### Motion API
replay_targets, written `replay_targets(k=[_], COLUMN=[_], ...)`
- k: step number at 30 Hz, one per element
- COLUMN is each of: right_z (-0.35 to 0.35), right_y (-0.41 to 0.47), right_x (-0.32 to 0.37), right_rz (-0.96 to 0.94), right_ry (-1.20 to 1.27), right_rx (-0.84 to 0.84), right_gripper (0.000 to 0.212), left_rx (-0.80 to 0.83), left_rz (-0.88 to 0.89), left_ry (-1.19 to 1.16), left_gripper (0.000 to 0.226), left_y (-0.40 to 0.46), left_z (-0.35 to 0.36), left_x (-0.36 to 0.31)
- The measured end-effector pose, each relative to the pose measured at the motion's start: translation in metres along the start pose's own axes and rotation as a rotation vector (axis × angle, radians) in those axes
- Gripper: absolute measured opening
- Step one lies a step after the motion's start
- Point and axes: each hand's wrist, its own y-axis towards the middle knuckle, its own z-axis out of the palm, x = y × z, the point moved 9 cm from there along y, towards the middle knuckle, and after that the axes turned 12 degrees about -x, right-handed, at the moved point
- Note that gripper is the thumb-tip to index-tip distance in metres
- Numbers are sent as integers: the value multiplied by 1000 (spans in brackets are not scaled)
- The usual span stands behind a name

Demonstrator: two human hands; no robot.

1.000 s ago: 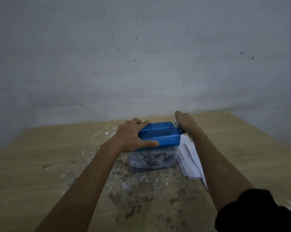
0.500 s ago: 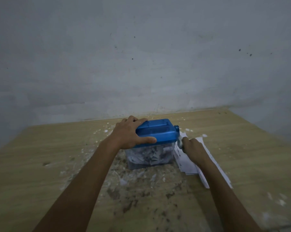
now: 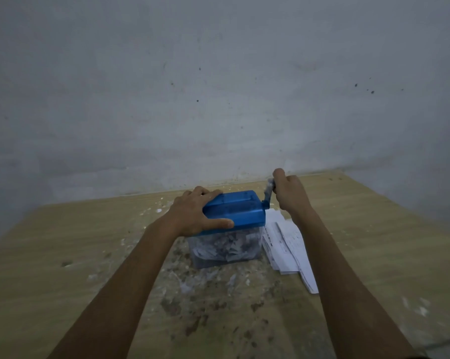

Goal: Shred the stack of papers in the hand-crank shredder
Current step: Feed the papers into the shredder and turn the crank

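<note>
A small hand-crank shredder [image 3: 242, 212] with a blue top stands on the wooden table [image 3: 63, 242]. Its clear bin [image 3: 225, 248] below is packed with paper shreds. My left hand [image 3: 195, 213] grips the left side of the blue top, thumb along the front edge. My right hand [image 3: 288, 193] holds the crank handle [image 3: 269, 190] at the shredder's right end, with the crank raised. A stack of white printed papers [image 3: 286, 244] lies flat on the table just right of the shredder, partly under my right forearm.
Paper scraps and dark stains [image 3: 208, 288] litter the table in front of and left of the shredder. A plain grey wall [image 3: 218, 99] rises right behind the table's far edge. The table's right edge runs diagonally at the right.
My right hand has swung the crank from its low position beside the papers up to the top of its turn. My left hand has kept its grip on the blue top.
</note>
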Motion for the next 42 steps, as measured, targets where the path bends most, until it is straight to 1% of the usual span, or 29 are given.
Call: replay_targets(k=[4,9,12,17,21,24,26,28,29,32,33,35,36,39,42], right_z=[12,24,26,17,-14,-38,-55,-72,-79,-88,-90,-93,-93,-92,-91], right_y=[13,22,21,16,-1,-17,-26,-37,-43,-58,-63,-70,-72,-76,-83], right_x=[-3,-11,-9,-13,-29,-53,-74,-93,-102,-129,-135,-138,-138,-134,-129], right_rz=[21,96,114,114,71,-5,-4,21,34,118,139,151,138,60,11], right_ry=[-13,5,46,16,-115,-335,-507,-659,-735,-940,-972,-1003,-1007,-978,-972], right_rx=[14,67,95,102,32,-7,-50,-92,-103,-59,-52,-72,-88,-134,-196], right_gripper=[47,44,45,60,64,60,53,45,45,73,80,87,85,71,62], left_rx=[-13,-44,-71,-94,-112,-150,-148,-134,-129,-133,-141,-159,-172,-228,-272], left_rz=[11,12,13,27,38,38,32,16,9,-5,-9,-19,-18,-4,-6], left_ry=[13,17,22,61,116,185,211,224,226,204,188,145,123,59,23], left_gripper=[118,121,118,116,118,126,130,119,111,100,101,105,109,115,111], left_y=[0,1,1,0,-4,-11,-15,-17,-18,-20,-21,-22,-23,-27,-31], left_z=[1,2,2,4,0,-6,-6,-4,-2,1,1,1,1,-2,-4], left_x=[1,2,3,3,-1,-6,-8,-11,-12,-15,-14,-12,-11,-8,-6])
